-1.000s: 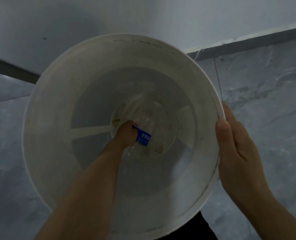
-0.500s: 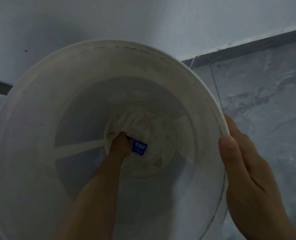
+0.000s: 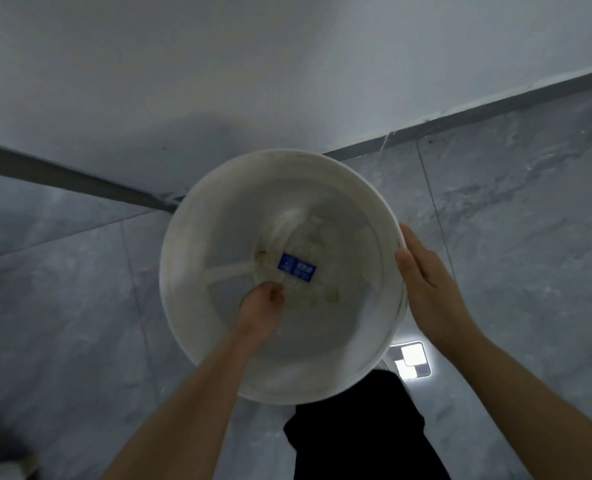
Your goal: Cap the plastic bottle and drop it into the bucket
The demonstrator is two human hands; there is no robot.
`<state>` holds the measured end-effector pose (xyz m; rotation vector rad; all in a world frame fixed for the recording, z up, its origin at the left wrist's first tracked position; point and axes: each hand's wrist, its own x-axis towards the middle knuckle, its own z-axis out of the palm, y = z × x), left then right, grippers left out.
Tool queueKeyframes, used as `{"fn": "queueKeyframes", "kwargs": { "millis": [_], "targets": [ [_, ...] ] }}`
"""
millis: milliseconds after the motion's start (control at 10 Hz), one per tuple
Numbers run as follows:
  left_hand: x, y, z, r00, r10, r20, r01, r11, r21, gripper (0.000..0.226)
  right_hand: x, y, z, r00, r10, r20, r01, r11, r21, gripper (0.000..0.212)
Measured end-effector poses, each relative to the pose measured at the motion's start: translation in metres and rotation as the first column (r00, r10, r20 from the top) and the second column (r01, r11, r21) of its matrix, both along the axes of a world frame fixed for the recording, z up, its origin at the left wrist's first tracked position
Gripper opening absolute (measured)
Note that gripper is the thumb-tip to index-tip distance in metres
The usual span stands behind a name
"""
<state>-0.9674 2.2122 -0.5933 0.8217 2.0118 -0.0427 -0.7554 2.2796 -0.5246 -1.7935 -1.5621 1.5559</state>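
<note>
Bottle (image 3: 296,258) first: a clear plastic one with a blue label lies on its side at the bottom of the white bucket (image 3: 183,306), in the middle of the frame, its outline blurred and its cap too indistinct to tell whether it is on. The left hand (image 3: 261,306) reaches down inside the bucket just below the label, fingers curled near the bottle's lower end; whether they grip it or only touch it I cannot tell. The right hand (image 3: 426,285) lies flat and open against the outside of the rim at the right of the frame, steadying the bucket.

Such a bottle looks empty, so probably very light, thin-walled and easily dented. The smooth wall may slip, so the labelled middle or the stiffer neck would give the surest hold. The bucket's wall looks stiff enough to brace against. Grey floor tiles (image 3: 529,237) surround it.
</note>
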Motion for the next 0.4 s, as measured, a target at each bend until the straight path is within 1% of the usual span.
{"fn": "queueKeyframes", "kwargs": {
  "millis": [100, 200, 300, 400],
  "targets": [
    [-0.002, -0.008, 0.033, 1.000, -0.016, -0.013, 0.016, 1.000, 0.021, 0.028, 0.000, 0.008, 0.006, 1.000, 0.022, 0.020, -0.021, 0.999, -0.045, 0.039],
    [-0.002, -0.015, 0.069, 1.000, -0.022, -0.021, 0.023, 0.998, 0.051, 0.028, -0.003, 0.012, 0.018, 0.997, 0.004, 0.079, 0.009, 0.987, -0.163, 0.040],
    [-0.001, -0.015, 0.100, 0.998, -0.044, -0.046, 0.049, 0.993, 0.111, 0.029, -0.010, 0.015, 0.042, 0.989, -0.089, 0.120, 0.112, 0.973, -0.202, 0.041],
    [0.003, -0.012, 0.129, 0.999, -0.024, -0.042, 0.031, 0.986, 0.162, 0.028, -0.011, 0.012, 0.070, 0.987, -0.095, 0.132, 0.120, 0.972, -0.202, 0.040]
  ]
}}
